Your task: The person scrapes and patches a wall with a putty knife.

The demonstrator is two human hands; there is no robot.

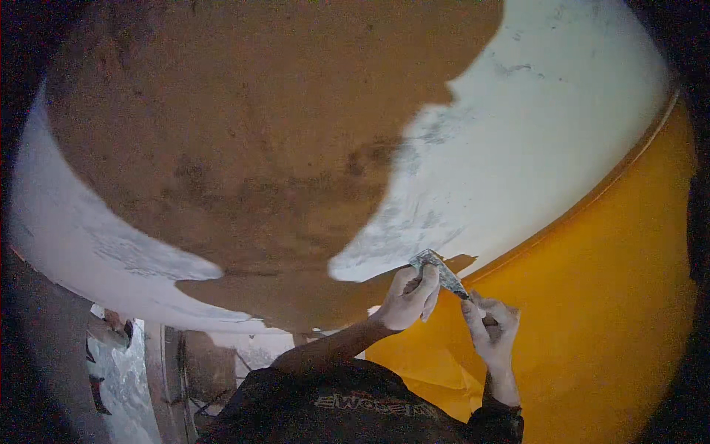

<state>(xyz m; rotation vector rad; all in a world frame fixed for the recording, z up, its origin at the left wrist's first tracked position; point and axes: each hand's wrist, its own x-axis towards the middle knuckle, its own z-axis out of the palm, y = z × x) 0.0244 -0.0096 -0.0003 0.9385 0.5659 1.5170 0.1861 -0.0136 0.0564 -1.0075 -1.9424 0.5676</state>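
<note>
Both my hands are raised in front of a large white surface. My left hand grips the wide end of a flat, roughly triangular scraper, its blade mottled grey as if smeared. At the scraper's dark narrow end, my right hand has its thumb and fingers pinched together, touching that tip. The scraper slants down from my left hand to my right. Part of its wide end is covered by my left fingers.
A broad brown area, paint or shadow I cannot tell, covers much of the white surface, with grey smears along its edges. An orange-yellow surface borders it on the right. At lower left stands a pale, stained upright strip among dim objects.
</note>
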